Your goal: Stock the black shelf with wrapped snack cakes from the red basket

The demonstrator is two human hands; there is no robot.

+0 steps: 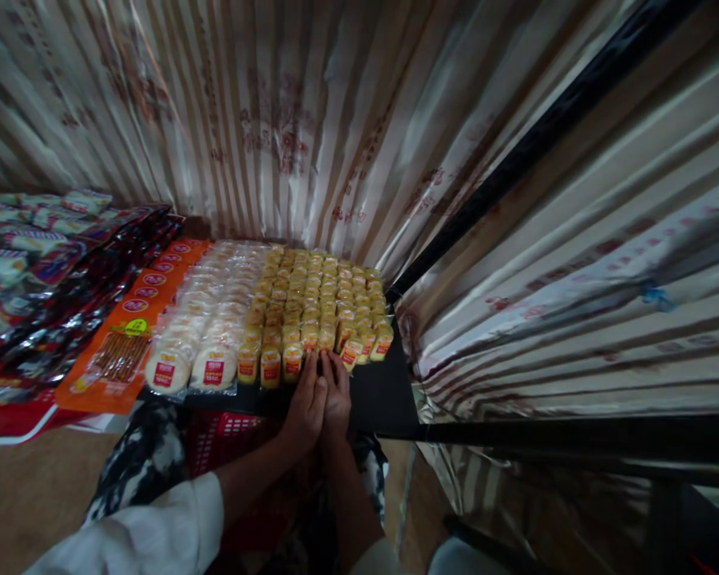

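Note:
My left hand (305, 406) and my right hand (337, 394) lie side by side, touching, at the front edge of a black shelf (383, 395). Their fingers reach up to the front row of small yellow wrapped cakes (317, 303), which stand in several tight rows. The fingertips touch the nearest packs around the middle of that row. The fingers look stretched forward and close together; no pack is clearly gripped. Left of the yellow cakes lie rows of round white cakes (212, 363) with red labels.
An orange snack packet (125, 335) and dark red packets (65, 319) cover the shelf's left side. Striped shiny sheeting (311, 120) hangs behind and to the right. A black frame bar (551, 120) runs diagonally up right. A red crate (228, 447) sits below the shelf.

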